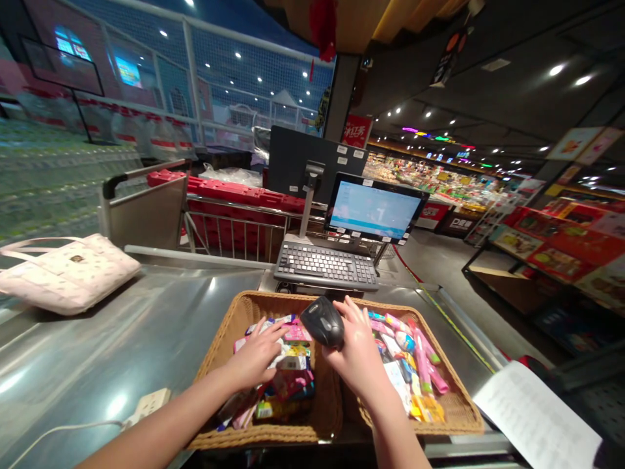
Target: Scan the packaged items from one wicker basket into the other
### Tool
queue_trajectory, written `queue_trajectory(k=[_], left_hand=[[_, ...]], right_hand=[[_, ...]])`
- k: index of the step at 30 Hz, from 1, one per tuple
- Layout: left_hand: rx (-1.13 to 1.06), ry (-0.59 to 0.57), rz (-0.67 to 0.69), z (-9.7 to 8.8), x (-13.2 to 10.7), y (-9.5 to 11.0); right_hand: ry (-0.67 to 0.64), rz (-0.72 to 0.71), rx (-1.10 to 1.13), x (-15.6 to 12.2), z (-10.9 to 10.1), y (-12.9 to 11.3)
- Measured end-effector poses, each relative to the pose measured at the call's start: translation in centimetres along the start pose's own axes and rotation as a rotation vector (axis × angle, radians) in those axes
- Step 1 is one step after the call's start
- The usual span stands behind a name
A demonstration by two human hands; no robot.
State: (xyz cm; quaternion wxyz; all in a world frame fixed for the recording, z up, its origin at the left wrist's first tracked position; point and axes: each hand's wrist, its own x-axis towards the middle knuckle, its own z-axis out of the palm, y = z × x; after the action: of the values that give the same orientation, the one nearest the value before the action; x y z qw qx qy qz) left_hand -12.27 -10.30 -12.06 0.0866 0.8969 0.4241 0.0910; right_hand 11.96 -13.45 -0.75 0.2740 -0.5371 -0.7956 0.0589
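A wicker basket (229,319) full of colourful small packets sits on the steel counter in front of me. My right hand (359,352) is closed around a black handheld scanner (323,321), held over the middle of the basket. My left hand (256,355) rests on the packets (293,365) in the basket's left half, fingers spread over them. More packets (415,371) fill the right half.
Behind the basket stand a grey keyboard (326,265) and a lit screen (374,210). A pale handbag (66,273) lies on the steel counter (122,339) at left. A white power strip (149,404) lies near my left arm. A printed sheet (537,417) lies at right.
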Motion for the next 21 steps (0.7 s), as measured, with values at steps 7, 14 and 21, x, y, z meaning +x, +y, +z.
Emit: queue_trajectory(k=[7,14,21], left_hand=[[-0.082,-0.136,0.127,0.8,-0.2,0.7],[-0.102,-0.138,0.189,0.6,0.2,0.1],[-0.034,0.031,0.183,0.3,0.8,-0.9]], right_hand=[[0.017,0.022,0.035,-0.2,0.3,0.1],[0.024,0.071,0.101,-1.2,-0.3,0.9],[0.078,0.12,0.069,-3.1,-2.6,3.2]])
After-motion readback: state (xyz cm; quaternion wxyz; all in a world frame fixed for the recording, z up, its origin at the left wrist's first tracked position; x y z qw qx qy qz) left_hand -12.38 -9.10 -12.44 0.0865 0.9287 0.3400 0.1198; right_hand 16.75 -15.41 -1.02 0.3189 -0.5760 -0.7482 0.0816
